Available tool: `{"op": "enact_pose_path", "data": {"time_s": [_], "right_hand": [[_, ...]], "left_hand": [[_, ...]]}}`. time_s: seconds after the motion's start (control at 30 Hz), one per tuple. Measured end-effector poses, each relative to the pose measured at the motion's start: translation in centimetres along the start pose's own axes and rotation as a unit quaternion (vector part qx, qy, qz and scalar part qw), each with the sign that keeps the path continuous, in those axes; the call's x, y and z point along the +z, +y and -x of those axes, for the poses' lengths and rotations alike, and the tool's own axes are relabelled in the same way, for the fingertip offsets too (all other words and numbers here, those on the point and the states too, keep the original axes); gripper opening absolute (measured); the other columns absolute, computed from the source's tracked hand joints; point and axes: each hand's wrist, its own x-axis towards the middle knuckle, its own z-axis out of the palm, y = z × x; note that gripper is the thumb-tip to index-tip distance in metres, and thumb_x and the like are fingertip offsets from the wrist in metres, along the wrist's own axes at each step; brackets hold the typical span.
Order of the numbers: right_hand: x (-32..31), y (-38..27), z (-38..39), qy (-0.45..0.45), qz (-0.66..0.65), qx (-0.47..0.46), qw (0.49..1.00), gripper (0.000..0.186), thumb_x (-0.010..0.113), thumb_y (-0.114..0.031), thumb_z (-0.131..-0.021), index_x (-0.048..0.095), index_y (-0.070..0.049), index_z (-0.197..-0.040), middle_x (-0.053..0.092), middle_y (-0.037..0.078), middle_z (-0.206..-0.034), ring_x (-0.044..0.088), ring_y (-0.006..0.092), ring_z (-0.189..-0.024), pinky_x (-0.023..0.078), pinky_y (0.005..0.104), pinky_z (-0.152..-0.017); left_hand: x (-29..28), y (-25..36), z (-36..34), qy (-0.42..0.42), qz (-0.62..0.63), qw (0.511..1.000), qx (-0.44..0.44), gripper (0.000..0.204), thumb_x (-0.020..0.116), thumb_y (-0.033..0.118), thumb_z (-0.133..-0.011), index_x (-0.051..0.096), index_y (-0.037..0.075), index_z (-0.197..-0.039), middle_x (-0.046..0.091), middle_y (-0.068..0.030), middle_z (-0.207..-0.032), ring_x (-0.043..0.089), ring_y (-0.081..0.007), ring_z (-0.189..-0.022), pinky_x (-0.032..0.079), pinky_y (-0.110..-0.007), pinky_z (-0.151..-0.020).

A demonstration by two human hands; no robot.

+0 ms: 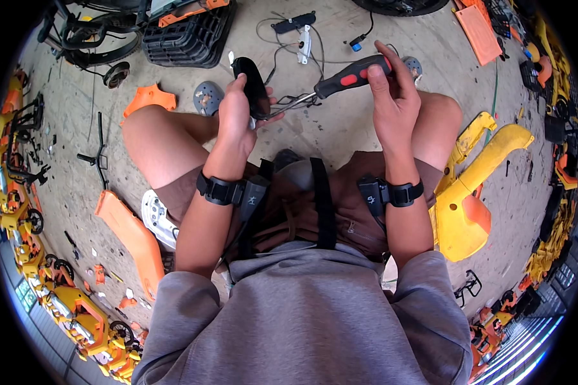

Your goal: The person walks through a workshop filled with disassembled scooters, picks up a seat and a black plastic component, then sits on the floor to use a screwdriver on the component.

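In left hand (234, 119) — black oblong part (252, 86), perhaps plastic

Bare concrete floor (340, 125) between knees; wires (289, 48) clutter beyond.

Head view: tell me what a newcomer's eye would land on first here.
At top centre, the right hand grips a black-and-red screwdriver, its tip pointed at a small black part held upright in the left hand. A big yellow plastic shell lies on the concrete floor beside the right knee, and a long orange panel lies by the left leg.
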Motion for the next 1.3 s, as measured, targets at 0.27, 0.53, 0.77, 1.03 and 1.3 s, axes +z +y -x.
{"op": "enact_pose_path", "data": {"time_s": [0.27, 0.53, 0.77, 1.03, 1.3], "right_hand": [[0.6, -0.4, 0.1, 0.023, -0.026, -0.019, 0.999, 0.049, 0.06, -0.015, -0.092, 0.045, -0.003, -0.137, 0.061, 0.005, -0.108, 0.058, 0.0115, -0.096, 0.044, 0.0258, -0.091], [0.5, -0.4, 0.1, 0.015, -0.033, 0.016, 0.999, 0.044, 0.06, -0.015, -0.092, 0.051, -0.003, -0.133, 0.06, 0.006, -0.112, 0.056, 0.0099, -0.098, 0.044, 0.0234, -0.088], [0.1, -0.4, -0.2, -0.023, -0.064, 0.008, 0.998, 0.044, 0.06, -0.017, -0.092, 0.051, -0.002, -0.132, 0.06, 0.006, -0.114, 0.056, 0.0088, -0.094, 0.044, 0.0223, -0.085], [0.5, -0.2, -0.2, -0.003, -0.073, -0.008, 0.997, 0.041, 0.061, -0.021, -0.092, 0.055, -0.001, -0.128, 0.061, 0.007, -0.113, 0.057, 0.0082, -0.089, 0.047, 0.0229, -0.08], [0.5, 0.2, -0.2, 0.004, -0.046, 0.01, 0.999, 0.042, 0.065, -0.02, -0.09, 0.056, -0.001, -0.126, 0.06, 0.005, -0.108, 0.057, 0.0084, -0.088, 0.047, 0.024, -0.083]], "left_hand": [[-0.1, 0.0, -0.1, 0.005, -0.004, 1.0, -0.001, 0.043, 0.036, 0.036, -0.099, 0.046, 0.0, -0.12, 0.063, -0.0147, -0.096, 0.062, -0.0227, -0.079, 0.056, -0.042, -0.066], [-0.2, 0.1, -0.1, 0.007, 0.002, 1.0, 0.001, 0.04, 0.037, 0.035, -0.099, 0.048, 0.001, -0.116, 0.064, -0.0136, -0.094, 0.062, -0.0217, -0.077, 0.056, -0.041, -0.067], [-0.5, 0.0, -0.2, 0.014, 0.0, 1.0, 0.005, 0.038, 0.039, 0.035, -0.098, 0.049, 0.003, -0.115, 0.065, -0.0129, -0.093, 0.063, -0.0216, -0.077, 0.055, -0.042, -0.068], [-0.8, -0.3, -0.7, 0.018, -0.012, 1.0, 0.02, 0.036, 0.04, 0.035, -0.098, 0.052, 0.003, -0.111, 0.066, -0.013, -0.09, 0.064, -0.0221, -0.075, 0.052, -0.04, -0.066], [-0.7, -0.3, -0.6, 0.017, 0.004, 1.0, 0.02, 0.036, 0.04, 0.034, -0.098, 0.052, 0.003, -0.11, 0.067, -0.0131, -0.089, 0.064, -0.0219, -0.074, 0.049, -0.036, -0.065]]}}
